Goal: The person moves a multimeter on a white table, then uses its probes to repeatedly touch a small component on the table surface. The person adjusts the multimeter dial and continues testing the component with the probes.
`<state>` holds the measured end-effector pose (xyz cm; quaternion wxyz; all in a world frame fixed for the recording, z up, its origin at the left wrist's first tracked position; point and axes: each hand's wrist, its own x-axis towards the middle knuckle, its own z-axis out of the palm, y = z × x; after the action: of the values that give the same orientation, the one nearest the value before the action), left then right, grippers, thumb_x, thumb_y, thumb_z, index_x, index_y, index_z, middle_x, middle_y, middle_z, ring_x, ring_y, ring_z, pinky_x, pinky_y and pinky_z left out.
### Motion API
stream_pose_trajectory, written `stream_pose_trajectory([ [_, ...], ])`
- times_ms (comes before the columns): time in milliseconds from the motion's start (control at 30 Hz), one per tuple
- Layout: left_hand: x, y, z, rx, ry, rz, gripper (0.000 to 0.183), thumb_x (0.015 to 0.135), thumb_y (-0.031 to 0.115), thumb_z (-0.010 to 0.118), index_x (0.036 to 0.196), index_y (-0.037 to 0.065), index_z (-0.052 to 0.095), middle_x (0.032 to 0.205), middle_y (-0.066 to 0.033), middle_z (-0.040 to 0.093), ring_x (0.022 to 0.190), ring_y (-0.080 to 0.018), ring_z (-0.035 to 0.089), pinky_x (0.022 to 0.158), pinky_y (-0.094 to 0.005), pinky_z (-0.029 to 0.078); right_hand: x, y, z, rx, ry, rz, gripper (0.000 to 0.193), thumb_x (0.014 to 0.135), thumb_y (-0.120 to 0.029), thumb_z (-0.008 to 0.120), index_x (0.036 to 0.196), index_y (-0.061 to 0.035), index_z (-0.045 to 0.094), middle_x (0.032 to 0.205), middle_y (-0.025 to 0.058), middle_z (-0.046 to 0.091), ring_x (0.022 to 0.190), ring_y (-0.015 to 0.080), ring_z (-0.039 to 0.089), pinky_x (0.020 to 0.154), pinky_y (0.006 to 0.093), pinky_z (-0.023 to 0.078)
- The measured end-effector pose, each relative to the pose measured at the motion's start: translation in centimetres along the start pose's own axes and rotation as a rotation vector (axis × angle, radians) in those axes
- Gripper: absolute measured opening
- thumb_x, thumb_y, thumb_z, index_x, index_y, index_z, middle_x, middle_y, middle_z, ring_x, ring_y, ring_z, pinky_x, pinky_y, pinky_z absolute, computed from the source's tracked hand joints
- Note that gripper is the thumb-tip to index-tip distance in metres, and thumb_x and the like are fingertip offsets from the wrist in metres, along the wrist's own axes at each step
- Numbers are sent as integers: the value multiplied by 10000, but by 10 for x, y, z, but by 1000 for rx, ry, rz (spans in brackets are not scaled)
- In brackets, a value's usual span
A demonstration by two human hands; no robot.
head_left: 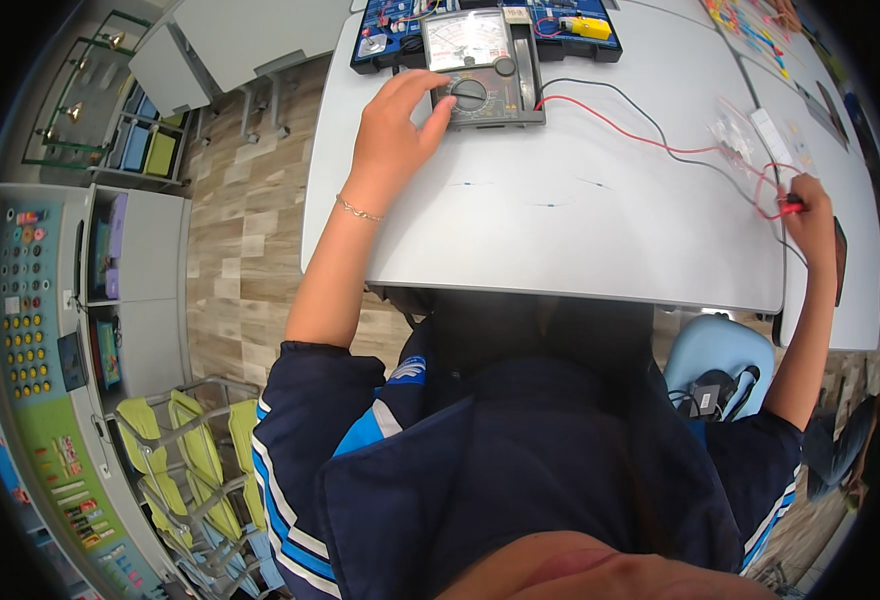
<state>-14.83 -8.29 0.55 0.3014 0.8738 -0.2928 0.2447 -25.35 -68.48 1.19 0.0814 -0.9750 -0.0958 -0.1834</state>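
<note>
The multimeter [485,82] lay on the tabletop [600,250]. The left hand [397,125], with fingers half open, was at its left edge; the right hand [812,215] gripped the test probes [792,205].

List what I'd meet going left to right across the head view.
Lime-green chairs with grey metal frames, the person's bare left hand, a black analog multimeter with a white dial, a small yellow plastic block, a light-blue rounded chair, the person's bare right hand.
</note>
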Motion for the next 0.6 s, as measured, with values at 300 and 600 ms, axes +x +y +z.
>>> stream_pose_trajectory([
  [300,-15,-27,7,-267,150,-291,197,907,99,740,1100,60,743,1109,-83,726,1004,-205,719,864,-308,601,43,-7,-20,-337,-97,-158,156,848,-39,690,836,38,555,811,159,535,846,364,565,859,441,476],
  [600,-13,-18,12,-150,95,-84,278,827,131,830,1083,66,743,1162,-72,699,970,-207,695,844,-306,592,70,10,-28,-246,433,-532,195,996,-84,632,850,19,554,961,72,631,936,257,594,938,400,448],
])
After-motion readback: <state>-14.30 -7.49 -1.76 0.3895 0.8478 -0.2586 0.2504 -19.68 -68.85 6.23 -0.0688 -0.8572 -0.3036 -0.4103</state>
